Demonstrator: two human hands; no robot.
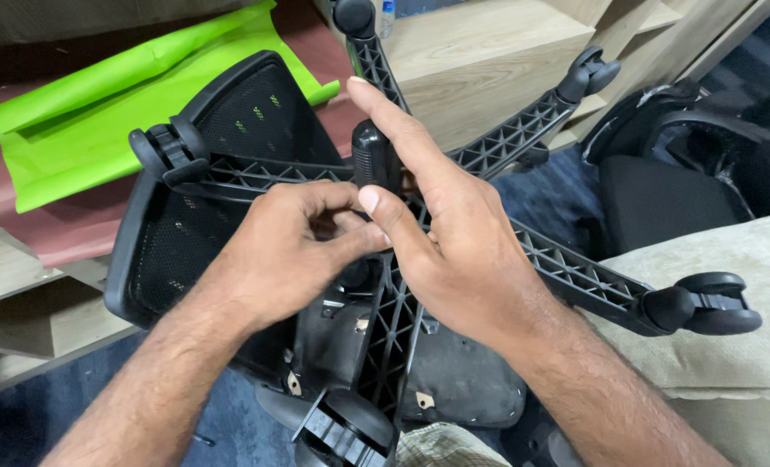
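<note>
Both hands (pixel 367 242) hide the chair base (pixel 558 268) hub

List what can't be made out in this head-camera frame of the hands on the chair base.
- Hub of the chair base: covered by both hands.
- Left hand fingertips: curled under, any small part pinched is hidden.
- Right hand palm side: faces away.
- Near caster: cut by bottom edge.
- Mesh seat underside mechanism: blocked by the arms.
</note>
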